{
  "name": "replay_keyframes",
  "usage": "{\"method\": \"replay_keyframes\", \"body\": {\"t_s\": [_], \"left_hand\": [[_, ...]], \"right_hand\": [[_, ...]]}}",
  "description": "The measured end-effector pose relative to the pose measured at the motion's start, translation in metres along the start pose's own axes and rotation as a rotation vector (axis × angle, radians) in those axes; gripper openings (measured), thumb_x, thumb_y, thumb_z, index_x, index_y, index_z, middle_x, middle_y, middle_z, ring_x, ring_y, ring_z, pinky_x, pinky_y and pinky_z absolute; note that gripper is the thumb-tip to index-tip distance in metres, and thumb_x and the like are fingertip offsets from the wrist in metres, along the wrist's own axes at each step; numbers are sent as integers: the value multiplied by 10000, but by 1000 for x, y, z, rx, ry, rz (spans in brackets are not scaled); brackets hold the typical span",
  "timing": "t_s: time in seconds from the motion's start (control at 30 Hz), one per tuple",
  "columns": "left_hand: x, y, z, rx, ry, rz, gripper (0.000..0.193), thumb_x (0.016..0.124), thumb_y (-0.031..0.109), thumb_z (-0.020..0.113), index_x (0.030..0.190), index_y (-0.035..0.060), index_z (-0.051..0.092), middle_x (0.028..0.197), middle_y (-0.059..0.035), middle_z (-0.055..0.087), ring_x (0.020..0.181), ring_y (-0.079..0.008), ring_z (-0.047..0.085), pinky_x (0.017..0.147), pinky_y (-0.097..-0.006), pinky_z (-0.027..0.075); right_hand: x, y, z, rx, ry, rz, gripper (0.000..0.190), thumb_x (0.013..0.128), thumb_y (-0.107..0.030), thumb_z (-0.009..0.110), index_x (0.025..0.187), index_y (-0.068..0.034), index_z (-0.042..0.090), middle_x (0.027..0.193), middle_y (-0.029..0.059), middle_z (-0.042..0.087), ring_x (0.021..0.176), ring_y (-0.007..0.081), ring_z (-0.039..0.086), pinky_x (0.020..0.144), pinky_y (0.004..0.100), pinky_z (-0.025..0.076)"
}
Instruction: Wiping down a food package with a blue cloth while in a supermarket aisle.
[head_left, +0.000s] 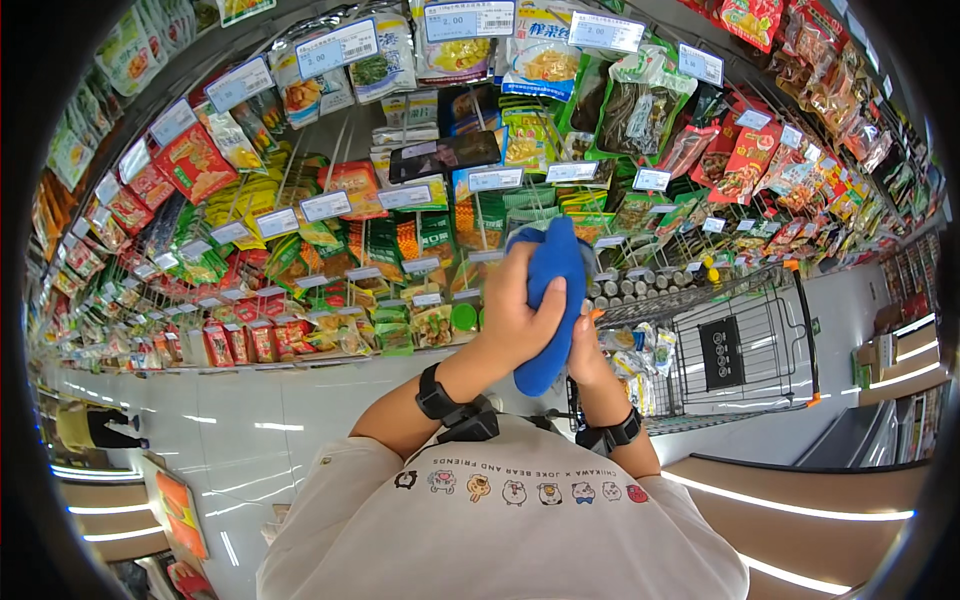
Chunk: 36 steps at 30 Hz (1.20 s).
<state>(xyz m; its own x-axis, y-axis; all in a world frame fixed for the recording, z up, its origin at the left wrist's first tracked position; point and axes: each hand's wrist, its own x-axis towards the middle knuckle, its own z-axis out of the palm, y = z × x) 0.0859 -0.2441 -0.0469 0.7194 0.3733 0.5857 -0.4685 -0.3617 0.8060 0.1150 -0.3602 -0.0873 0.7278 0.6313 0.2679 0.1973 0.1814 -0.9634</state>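
Observation:
A folded blue cloth (556, 300) is gripped in my left hand (517, 307), the thumb pressed across its front. Behind the cloth shows the edge of a pale packet (538, 226), mostly hidden. My right hand (587, 351) is close against the cloth's right side and appears to hold the packet from behind; its fingers are largely out of sight. Both wrists wear black straps. Just beyond my hands hang green food packets (480, 217) on shelf hooks. A dark phone-like device (445, 156) rests among the packets higher up.
A wire shopping cart (776, 352) with several packets (637, 360) in it stands close on my right. Metal hooks with price tags (325, 205) stick out of the shelf. Rows of cans (637, 283) sit low down. Another person (90, 427) is far left on the tiled floor (247, 420).

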Motion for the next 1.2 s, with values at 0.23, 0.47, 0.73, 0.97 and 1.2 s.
{"method": "replay_keyframes", "body": {"t_s": [0.23,0.47,0.73,0.97,1.2], "left_hand": [[-30,-10,26,-128,-174,-148,226,745,105,560,931,7,477,698,-171,545,621,-328,565,553,-359,430],[-20,-51,28,-386,-124,-618,254,885,241,453,999,20,505,817,-97,595,703,-164,583,629,-294,461],[-4,-29,14,-1717,-511,-1105,658,884,559,255,1309,64,336,1263,-146,448,1110,-265,490,941,-392,398],[-7,-27,-3,-1433,-430,-1087,515,884,370,381,1263,21,366,1222,-173,474,1050,-259,536,889,-371,448],[6,-14,-11,-920,-421,-877,559,736,105,517,1260,7,350,1137,-134,524,993,-210,557,849,-320,458]], "right_hand": [[3,-23,-22,-87,357,-237,912,766,-629,448,1346,9,151,1283,146,360,1151,227,399,972,346,320],[1,-60,-24,708,204,-177,845,754,-628,427,1298,2,276,1225,182,429,1115,296,440,965,393,344],[3,-38,-27,919,405,103,401,903,-279,391,1192,-5,435,1138,126,540,996,226,552,874,335,433],[11,-27,-35,566,469,102,332,881,-81,417,1192,36,412,1113,109,531,1026,153,510,874,267,396],[12,-22,-30,93,509,-31,450,831,34,458,1269,18,355,1232,151,443,1075,178,469,901,278,376]]}}
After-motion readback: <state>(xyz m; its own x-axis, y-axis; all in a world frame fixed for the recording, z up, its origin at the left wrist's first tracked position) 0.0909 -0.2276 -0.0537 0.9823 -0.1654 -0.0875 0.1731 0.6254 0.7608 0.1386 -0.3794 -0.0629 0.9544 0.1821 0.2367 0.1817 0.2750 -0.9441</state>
